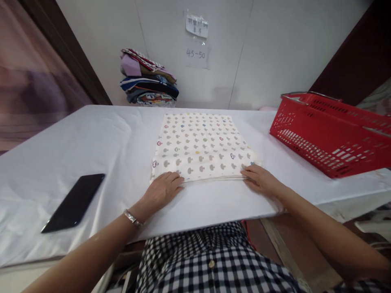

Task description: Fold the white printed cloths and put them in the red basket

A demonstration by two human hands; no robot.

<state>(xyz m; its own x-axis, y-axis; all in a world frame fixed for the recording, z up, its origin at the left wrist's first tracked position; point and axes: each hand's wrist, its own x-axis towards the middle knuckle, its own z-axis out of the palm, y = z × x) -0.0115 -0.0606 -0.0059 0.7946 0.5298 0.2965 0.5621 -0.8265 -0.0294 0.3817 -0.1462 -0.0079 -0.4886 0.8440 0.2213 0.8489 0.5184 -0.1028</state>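
A cream cloth [203, 142] printed with small mushrooms lies folded flat in front of me, with layers showing along its near edge. My left hand [163, 189] is closed on the near left corner, the fingers over the top and the thumb low at the edge. At the near right corner my right hand [264, 181] also grips the edge between thumb and fingers. What the fingertips do beneath the layers is hidden.
A black phone or tablet [75, 201] lies on the white-covered table [122, 138] at left. At right stands a red plastic basket [330, 134]. Behind, a stack of folded fabrics [149, 79] rests by the wall, near paper signs [197, 55].
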